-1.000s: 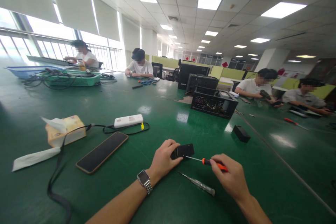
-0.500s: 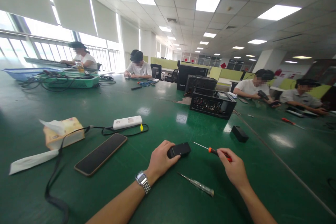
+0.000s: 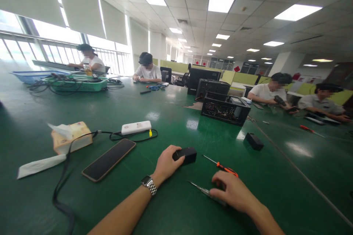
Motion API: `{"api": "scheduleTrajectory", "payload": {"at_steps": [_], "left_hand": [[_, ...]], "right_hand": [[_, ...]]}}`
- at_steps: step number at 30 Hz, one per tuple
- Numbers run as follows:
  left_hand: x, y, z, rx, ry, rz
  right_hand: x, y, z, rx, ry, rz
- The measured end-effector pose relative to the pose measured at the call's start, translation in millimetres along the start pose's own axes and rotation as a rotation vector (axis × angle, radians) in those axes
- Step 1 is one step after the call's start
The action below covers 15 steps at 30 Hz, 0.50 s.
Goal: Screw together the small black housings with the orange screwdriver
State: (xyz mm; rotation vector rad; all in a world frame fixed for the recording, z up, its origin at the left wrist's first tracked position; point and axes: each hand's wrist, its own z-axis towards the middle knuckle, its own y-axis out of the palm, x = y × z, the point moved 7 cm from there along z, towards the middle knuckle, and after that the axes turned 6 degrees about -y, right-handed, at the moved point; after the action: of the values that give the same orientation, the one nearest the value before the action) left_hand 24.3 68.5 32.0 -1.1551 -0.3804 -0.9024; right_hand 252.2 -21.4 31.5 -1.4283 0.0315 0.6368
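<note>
**Left hand [image 3: 168, 161] wrapped round a black box [image 3: 189, 155], right hand [image 3: 231, 191] with nothing pinched**

OK so, biggest stuff first. Everything's on a big green table [image 3: 165, 209], running way out past both my hands. Well ahead of my right hand there's a black computer case [image 3: 224, 112], and far off ahead and left of my left hand sits a green basket [image 3: 82, 87] with dark cables piled in it.

Closer in, a phone [image 3: 109, 159] lies flat to the left of my left hand, screen dark. Further left than that is a tissue pack [image 3: 73, 138], one sheet poking up. The white device [image 3: 136, 127] is ahead and left of that same hand.

Now the grip: my left thumb and fingers are closed on the black box, its far end sticking out to the right. On my right hand, thumb and index finger are spread, right over a clear-handled screwdriver [image 3: 202, 190]. Can't tell if I'm actually touching it. An orange-and-black screwdriver [image 3: 227, 169] lies just ahead of those fingers, tip towards the black box but not touching it.
</note>
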Motion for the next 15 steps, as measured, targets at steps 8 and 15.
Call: {"api": "scheduleTrajectory", "payload": {"at_steps": [8, 15], "left_hand": [[4.1, 1.3, -3.7, -0.02, 0.026, -0.022], [7.6, 7.2, -4.5, -0.084, 0.046, -0.088]], "right_hand": [[-1.4, 2.4, 4.0, 0.032, 0.062, 0.252], [12.6, 2.1, 7.3, 0.107, 0.116, 0.281]]}}
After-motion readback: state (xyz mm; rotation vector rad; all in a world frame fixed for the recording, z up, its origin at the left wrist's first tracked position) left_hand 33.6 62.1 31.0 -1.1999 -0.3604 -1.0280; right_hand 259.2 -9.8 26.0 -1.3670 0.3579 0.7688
